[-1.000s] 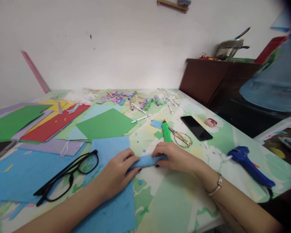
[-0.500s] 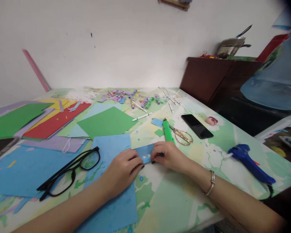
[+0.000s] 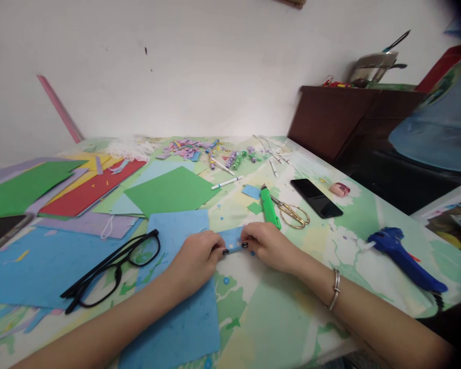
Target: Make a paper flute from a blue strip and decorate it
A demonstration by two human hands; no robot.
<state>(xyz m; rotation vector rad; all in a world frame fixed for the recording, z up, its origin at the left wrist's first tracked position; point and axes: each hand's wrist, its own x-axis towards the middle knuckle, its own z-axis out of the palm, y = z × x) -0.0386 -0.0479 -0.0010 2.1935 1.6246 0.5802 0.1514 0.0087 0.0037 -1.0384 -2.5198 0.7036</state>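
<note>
A small strip of blue craft foam or paper (image 3: 231,238) is stretched between my two hands just above the table. My left hand (image 3: 200,251) pinches its left end, thumb underneath near the front edge. At the other end my right hand (image 3: 267,246), with a silver bangle on the wrist, pinches it between thumb and fingers. A whitish spot shows on the strip's front edge. Under my left forearm lies a larger blue sheet (image 3: 180,328). Just beyond my right hand are a green utility knife (image 3: 268,207) and gold-handled scissors (image 3: 294,214).
Black glasses (image 3: 113,266) and stacked coloured sheets (image 3: 172,192) lie to the left. A phone (image 3: 317,198) and a blue glue gun (image 3: 405,259) are on the right. Curled strips (image 3: 238,158), paper scraps (image 3: 182,148) and white marker-like sticks (image 3: 227,183) sit at the back.
My left fingers have closed into a tighter pinch on the strip's front edge, and the right fingers have shifted along it. Less of the white spots shows. The view has shifted slightly.
</note>
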